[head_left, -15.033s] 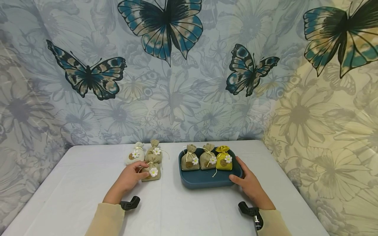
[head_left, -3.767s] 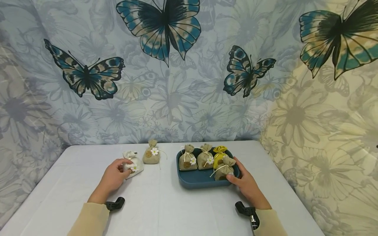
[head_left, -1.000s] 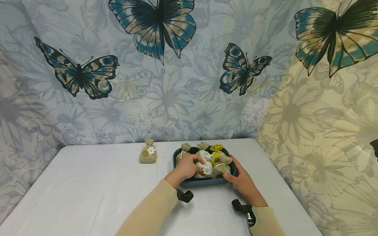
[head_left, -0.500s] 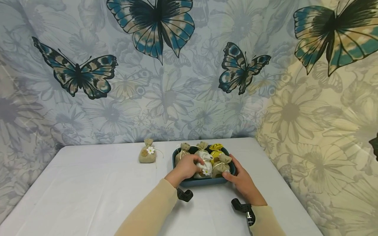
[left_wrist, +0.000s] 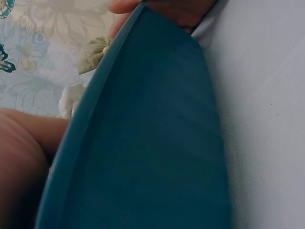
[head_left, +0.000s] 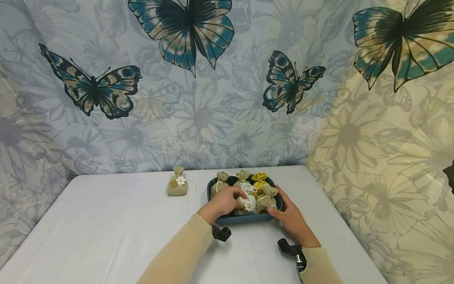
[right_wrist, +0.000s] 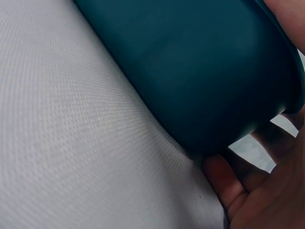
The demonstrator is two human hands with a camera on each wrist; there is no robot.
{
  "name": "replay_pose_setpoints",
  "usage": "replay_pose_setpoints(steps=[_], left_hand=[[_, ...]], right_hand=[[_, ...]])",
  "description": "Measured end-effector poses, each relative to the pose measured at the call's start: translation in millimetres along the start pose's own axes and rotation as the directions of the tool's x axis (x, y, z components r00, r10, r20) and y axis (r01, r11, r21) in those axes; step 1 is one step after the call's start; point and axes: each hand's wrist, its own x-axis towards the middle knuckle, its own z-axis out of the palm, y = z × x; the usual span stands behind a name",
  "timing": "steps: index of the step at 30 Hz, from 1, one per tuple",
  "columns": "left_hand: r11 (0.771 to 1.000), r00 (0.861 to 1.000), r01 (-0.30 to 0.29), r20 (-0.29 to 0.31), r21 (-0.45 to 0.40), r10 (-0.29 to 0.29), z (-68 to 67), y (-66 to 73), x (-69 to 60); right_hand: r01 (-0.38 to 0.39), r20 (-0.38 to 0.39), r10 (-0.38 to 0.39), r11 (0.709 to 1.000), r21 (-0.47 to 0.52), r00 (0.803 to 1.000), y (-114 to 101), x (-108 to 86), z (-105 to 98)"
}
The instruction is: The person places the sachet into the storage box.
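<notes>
In the head view, a blue tray (head_left: 244, 219) holds several small drawstring sachets. My left hand (head_left: 225, 200) reaches over its front left rim and pinches a white sachet (head_left: 250, 197) with a daisy, standing in the front row. Beside that, front right, leans a beige sachet (head_left: 266, 202). Behind them are a yellow sachet (head_left: 260, 177) and two more beige ones, partly hidden. My right hand (head_left: 294, 221) grips the tray's right end, thumb at the front rim; the right wrist view shows its fingers (right_wrist: 221, 176) against the outer wall. The tray wall (left_wrist: 152, 114) hides most sachets from the left wrist view.
Another beige sachet (head_left: 177, 186) with a daisy and loose string stands on the white-covered table (head_left: 106, 221), left of the tray. A butterfly-printed cloth (head_left: 205, 118) hangs right behind the table's back edge. Black camera mounts (head_left: 221, 233) sit on both wrists.
A beige sachet, then the white one, have gone from the table's left into the tray's front row, the white one with my left hand. Over the last second both hands stay nearly still.
</notes>
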Motion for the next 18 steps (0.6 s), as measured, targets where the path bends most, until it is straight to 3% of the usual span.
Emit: replay_pose_setpoints(steps=[12, 18], left_hand=[[0.993, 0.998, -0.049, 0.034, 0.107, 0.045, -4.3, 4.3, -6.7], [0.996, 0.998, -0.047, 0.046, 0.075, 0.043, -14.3, 11.0, -19.2]], right_hand=[[-0.001, -0.001, 0.001, 1.0, -0.027, 1.0, 1, 0.0, 1], [0.002, -0.008, -0.003, 0.999, -0.037, 1.0, 3, 2.1, 0]])
